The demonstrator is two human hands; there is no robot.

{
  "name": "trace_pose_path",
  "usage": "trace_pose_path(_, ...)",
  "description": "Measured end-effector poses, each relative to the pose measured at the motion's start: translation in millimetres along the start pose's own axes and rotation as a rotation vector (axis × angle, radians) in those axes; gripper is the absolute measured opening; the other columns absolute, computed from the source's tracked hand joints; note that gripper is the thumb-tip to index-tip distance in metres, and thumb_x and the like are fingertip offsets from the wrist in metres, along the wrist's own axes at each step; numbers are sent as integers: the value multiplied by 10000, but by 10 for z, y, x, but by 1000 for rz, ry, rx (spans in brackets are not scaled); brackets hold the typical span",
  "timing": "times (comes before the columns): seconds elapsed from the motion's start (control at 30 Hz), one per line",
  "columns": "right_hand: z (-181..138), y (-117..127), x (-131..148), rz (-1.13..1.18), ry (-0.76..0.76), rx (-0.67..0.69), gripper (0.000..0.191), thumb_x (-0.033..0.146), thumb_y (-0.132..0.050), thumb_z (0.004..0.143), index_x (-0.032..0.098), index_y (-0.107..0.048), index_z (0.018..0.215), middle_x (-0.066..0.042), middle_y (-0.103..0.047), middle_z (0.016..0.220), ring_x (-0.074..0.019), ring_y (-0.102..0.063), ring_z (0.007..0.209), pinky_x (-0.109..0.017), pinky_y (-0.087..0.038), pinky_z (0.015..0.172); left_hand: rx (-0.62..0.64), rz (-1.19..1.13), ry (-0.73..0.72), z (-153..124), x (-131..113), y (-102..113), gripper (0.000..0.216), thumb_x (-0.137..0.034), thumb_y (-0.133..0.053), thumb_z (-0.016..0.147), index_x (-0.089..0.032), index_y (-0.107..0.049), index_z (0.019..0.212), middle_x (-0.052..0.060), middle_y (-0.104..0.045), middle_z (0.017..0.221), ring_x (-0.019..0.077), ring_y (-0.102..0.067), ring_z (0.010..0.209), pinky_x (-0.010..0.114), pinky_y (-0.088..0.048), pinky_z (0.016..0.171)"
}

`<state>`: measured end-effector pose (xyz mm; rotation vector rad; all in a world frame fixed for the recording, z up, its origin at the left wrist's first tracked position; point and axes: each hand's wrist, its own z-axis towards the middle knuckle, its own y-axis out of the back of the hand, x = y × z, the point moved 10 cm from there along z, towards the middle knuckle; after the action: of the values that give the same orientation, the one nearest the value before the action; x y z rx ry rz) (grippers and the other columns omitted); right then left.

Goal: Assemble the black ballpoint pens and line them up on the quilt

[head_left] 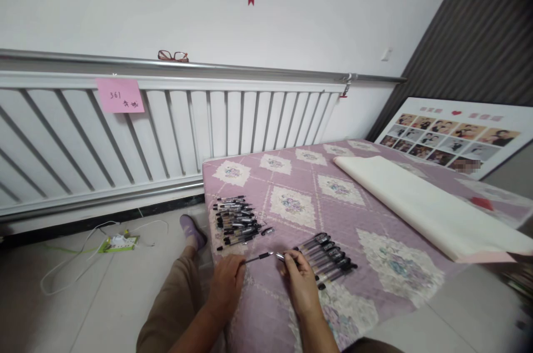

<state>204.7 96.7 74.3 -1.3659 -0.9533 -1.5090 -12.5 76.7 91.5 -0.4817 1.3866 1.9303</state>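
My left hand [228, 281] is closed on a black-gripped pen [259, 258], its tip pointing right. Facing that tip, a pen cap [280, 256] sits pinched in my right hand [298, 275]; a small gap separates cap and pen. Beyond my left hand lies a loose pile of pens without caps [237, 220], and a single black cap [267, 231] rests at its right side. To the right of my right hand, several capped pens [328, 256] lie side by side in a slanted row, partly hidden by that hand.
A purple quilted cover [275, 297] with floral patches spreads under the pens. A rolled cream sheet [400, 197] lies at the right, near a leaning photo board [449, 134]. Behind stands a white radiator [233, 120]. A power strip [119, 243] with cables is on the floor.
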Motion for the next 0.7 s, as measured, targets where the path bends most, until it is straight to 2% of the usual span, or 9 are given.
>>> trace_pose_path(0.1,8,-52,-95,10,-67,72,270,448,-593,760,186,-603,824,44,-529,583,-114,-470,517,-220,-372,499,15,14,2,3,8,-21,211,-195,-413,866,-214,-598,966,37,-639,948,200,-570,912,389,-443,848)
trace_pose_path(0.23,17,-45,-130,-11,-88,74,283,453,-617,734,190,-596,838,35,-557,655,-115,-486,541,-227,-390,523,13,17,-9,3,7,-25,215,-189,-410,870,-219,-599,967,33,-637,950,197,-567,920,386,-439,859)
trace_pose_path(0.53,14,-59,-76,-83,-67,91,308,466,-639,694,185,-616,815,16,-598,662,-135,-508,557,-232,-405,526,16,9,-25,5,-7,-27,210,-195,-421,876,-221,-601,982,34,-636,956,197,-566,923,390,-435,866)
trace_pose_path(0.63,26,-56,-119,-53,-81,80,333,454,-658,684,195,-607,886,22,-603,701,-129,-515,572,-229,-417,545,20,2,-23,7,-6,-26,214,-196,-421,878,-231,-601,988,29,-632,964,194,-562,932,397,-419,895)
trace_pose_path(0.7,36,-36,-153,0,-88,47,353,439,-664,684,207,-587,939,48,-558,652,-120,-499,555,-221,-413,536,34,-6,-23,9,-5,-39,215,-196,-419,880,-235,-603,985,26,-631,958,192,-562,926,395,-415,900)
